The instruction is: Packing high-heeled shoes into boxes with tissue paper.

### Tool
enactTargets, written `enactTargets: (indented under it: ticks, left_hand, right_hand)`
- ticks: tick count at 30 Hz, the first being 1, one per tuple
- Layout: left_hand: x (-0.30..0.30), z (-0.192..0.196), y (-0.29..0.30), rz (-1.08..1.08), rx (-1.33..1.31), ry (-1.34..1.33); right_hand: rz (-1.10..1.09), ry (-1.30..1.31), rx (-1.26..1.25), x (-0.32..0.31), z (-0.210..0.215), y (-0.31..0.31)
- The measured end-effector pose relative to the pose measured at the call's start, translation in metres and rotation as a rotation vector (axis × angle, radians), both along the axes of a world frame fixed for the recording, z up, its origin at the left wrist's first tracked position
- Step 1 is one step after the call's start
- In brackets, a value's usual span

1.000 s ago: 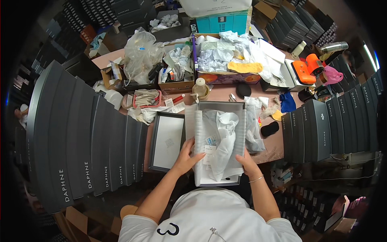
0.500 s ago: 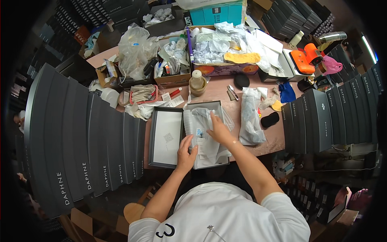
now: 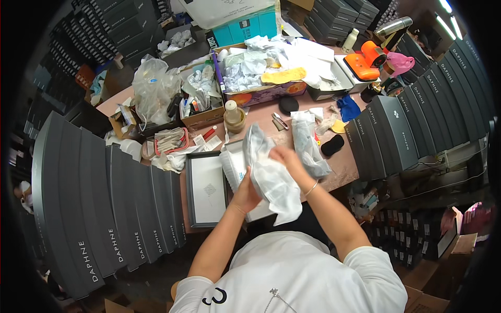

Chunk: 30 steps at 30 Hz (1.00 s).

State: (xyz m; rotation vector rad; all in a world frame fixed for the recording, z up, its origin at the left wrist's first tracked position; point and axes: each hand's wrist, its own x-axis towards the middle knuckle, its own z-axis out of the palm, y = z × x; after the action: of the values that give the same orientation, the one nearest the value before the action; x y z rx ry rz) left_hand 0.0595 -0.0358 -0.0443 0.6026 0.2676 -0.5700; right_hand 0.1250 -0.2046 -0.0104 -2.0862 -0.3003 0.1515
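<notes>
A long bundle wrapped in white, translucent paper (image 3: 271, 175) is raised over the open dark shoebox (image 3: 261, 211); what it wraps is hidden. My left hand (image 3: 247, 195) grips its near left side, thumb up along the wrapping. At the bundle's right edge is my right hand (image 3: 285, 156), its fingers curled and smeared by motion, so its hold on the paper is unclear. White paper lines the box. Left of it lies the dark lid (image 3: 207, 182), its pale inside facing up. A second wrapped bundle (image 3: 308, 146) rests on the table to the right.
Tall stacks of dark shoeboxes stand on the left (image 3: 78, 208) and right (image 3: 386, 135). Behind are a carton of crumpled paper (image 3: 250, 73), a brown bottle (image 3: 234, 117), a black round pad (image 3: 288, 105), a dark oval pad (image 3: 332, 145) and an orange device (image 3: 361, 67).
The wrapped bundle has come up out of the shoebox, lifted by my left hand. My right hand stays at its right side. The whole view has shifted slightly.
</notes>
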Motion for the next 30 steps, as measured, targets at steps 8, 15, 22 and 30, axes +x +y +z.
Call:
enactTargets:
  ticks: [8, 15, 22, 30]
  left_hand:
    - [-0.017, -0.016, 0.025, 0.353, 0.200, 0.026]
    - [-0.016, -0.007, 0.061, 0.315, 0.054, -0.030]
    - [-0.021, -0.024, 0.060, 0.344, -0.011, -0.110]
    - [-0.033, 0.022, 0.059, 0.482, 0.143, -0.058]
  right_hand:
    - [0.168, 0.288, 0.290, -0.068, 0.045, -0.012]
    - [-0.032, 0.380, 0.438, -0.070, 0.027, -0.026]
    - [0.340, 0.747, 0.106, -0.099, 0.129, -0.022]
    - [0.030, 1.272, 0.643, -0.132, 0.041, 0.012]
